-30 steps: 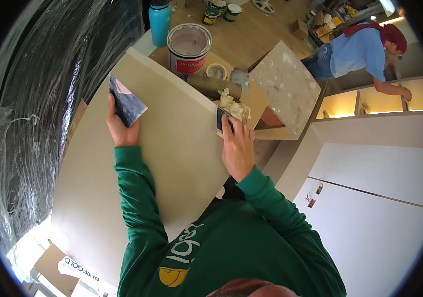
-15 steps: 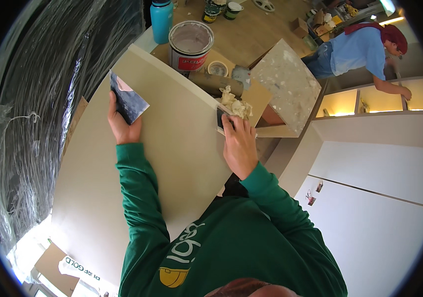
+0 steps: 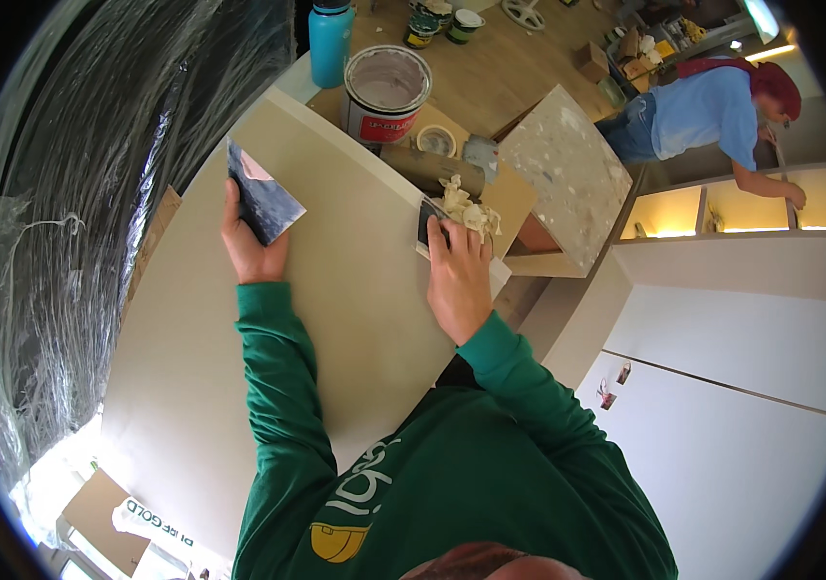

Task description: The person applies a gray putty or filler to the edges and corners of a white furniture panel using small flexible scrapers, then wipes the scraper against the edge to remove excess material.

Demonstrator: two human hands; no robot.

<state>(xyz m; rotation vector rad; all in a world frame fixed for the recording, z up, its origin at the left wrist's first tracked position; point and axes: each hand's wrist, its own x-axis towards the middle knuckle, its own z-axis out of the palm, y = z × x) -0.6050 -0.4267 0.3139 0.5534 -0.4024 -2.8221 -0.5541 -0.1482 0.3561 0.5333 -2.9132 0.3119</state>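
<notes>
My left hand (image 3: 254, 253) is closed on the lower edge of a thin, dark rectangular plate (image 3: 270, 205) with a pinkish patch at its upper corner. It holds the plate over a large beige panel (image 3: 355, 329). At the panel's right edge, my right hand (image 3: 461, 280) presses down with its fingers on a small dark flat piece (image 3: 426, 224); the fingers partly cover it, so I cannot tell its exact kind. A crumpled cream wad (image 3: 471, 208) lies just beyond those fingertips.
Behind the panel's edge stand an open can of pinkish paste (image 3: 387, 82), a blue bottle (image 3: 331, 43), a tape roll (image 3: 436, 142) and a cardboard tube (image 3: 437, 172). A speckled board (image 3: 567, 174) leans right of them. Plastic sheeting (image 3: 74, 242) hangs left. Another person (image 3: 703, 111) works at lit shelves.
My right hand and its dark piece have shifted slightly left and nearer along the panel's edge. The view has moved a little; my left hand still holds the plate.
</notes>
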